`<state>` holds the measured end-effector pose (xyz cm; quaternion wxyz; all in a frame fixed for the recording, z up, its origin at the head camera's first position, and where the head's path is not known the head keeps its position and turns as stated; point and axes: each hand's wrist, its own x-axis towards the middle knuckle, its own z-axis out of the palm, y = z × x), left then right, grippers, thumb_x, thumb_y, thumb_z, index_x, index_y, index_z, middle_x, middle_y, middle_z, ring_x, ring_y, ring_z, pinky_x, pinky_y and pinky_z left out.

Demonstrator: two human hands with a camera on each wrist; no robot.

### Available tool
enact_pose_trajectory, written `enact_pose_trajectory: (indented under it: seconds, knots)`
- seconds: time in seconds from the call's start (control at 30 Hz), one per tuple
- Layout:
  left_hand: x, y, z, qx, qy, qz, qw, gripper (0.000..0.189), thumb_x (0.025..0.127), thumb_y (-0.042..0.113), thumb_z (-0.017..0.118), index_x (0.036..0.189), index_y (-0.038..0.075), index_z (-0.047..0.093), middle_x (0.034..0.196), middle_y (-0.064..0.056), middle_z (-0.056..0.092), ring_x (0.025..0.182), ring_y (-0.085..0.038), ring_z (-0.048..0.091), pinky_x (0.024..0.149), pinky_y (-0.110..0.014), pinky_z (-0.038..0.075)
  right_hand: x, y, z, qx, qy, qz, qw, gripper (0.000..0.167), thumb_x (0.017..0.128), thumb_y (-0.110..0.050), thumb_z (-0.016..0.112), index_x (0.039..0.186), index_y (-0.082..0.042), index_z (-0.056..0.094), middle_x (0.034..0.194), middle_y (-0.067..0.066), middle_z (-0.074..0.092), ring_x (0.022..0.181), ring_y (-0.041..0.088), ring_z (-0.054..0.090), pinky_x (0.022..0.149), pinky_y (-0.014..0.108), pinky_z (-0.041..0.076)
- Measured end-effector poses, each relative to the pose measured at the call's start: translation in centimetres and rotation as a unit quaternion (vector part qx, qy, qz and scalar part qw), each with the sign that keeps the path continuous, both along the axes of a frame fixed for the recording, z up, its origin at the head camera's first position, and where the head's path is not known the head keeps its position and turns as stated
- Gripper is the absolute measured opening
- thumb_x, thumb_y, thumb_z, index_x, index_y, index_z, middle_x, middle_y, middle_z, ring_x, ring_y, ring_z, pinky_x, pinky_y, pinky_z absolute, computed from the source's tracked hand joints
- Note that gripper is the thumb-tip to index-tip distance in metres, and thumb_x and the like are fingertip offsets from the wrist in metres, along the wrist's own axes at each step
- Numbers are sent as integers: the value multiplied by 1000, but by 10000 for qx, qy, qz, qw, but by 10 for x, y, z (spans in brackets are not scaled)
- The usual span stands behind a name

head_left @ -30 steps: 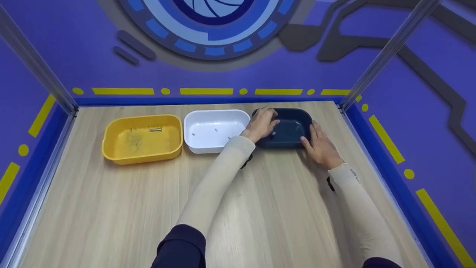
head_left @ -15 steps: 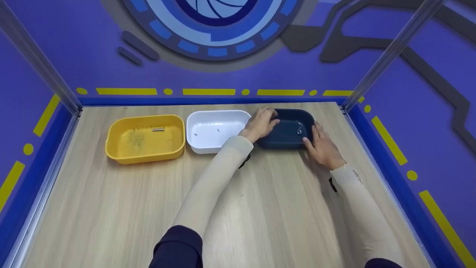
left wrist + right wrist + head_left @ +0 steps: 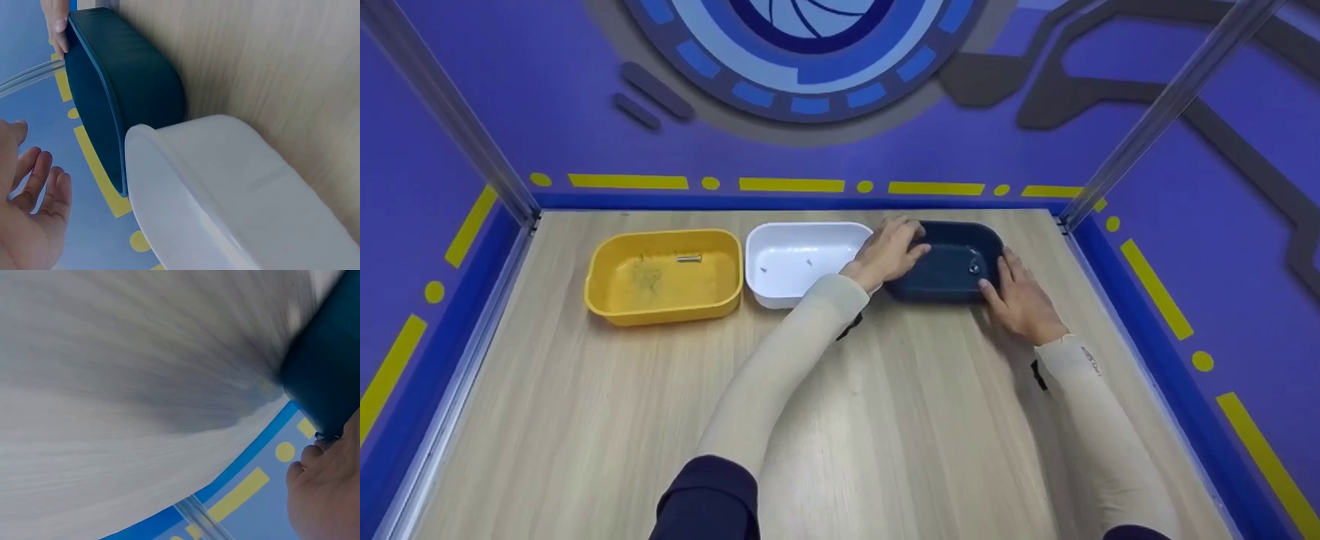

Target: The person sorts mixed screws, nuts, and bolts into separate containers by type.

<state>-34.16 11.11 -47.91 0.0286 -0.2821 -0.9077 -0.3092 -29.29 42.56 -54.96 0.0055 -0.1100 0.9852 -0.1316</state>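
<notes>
A dark teal bin stands at the back right with a small shiny nut lying in its right part. My left hand hovers over the bin's left end with fingers loosely bent; the left wrist view shows this hand with nothing between the fingers. At the opposite end, my right hand touches the bin's right side with extended fingers, its thumb by the front corner. In the right wrist view the right hand is close against the teal wall.
To the left of the teal bin is a white bin with a few tiny metal pieces. Farther left sits a yellow bin containing a bolt. Blue panels enclose the wooden table.
The nut went from near my left hand to the right part of the teal bin, then stayed there. Both hands keep their places at the bin; the head view shifts slightly.
</notes>
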Motion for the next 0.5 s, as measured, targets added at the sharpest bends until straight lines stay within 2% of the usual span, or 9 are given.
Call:
enact_pose_trajectory:
  seconds: [0.13,0.27,0.4,0.5]
  knots:
    - [4,-9,2,-187,71,-89,9998,39,111,36,60,138,9,67,135,-7,67,131,-24,60,113,-34,50,0,2,2,30,-71,-21,10000,87,113,-58,32,166,11,19,177,28,6,164,49,9,133,64,14]
    - [5,-21,5,-282,51,-191,9994,42,112,37,58,140,8,65,137,-8,66,131,-25,60,113,-36,50,-2,3,7,130,-69,-53,9999,87,112,-58,36,167,7,18,177,29,11,162,51,16,132,66,16]
    - [5,-35,7,-356,11,-124,9993,44,112,38,56,142,7,64,140,-9,65,133,-26,59,116,-37,49,-5,3,13,181,10,26,9998,86,112,-55,44,168,5,20,174,32,17,158,55,24,129,68,20]
    - [5,-48,8,-414,36,-54,9991,45,112,39,56,143,7,64,141,-10,65,135,-27,58,118,-39,47,-6,1,16,63,77,65,9999,87,110,-55,50,167,4,23,172,33,22,157,56,24,129,70,20]
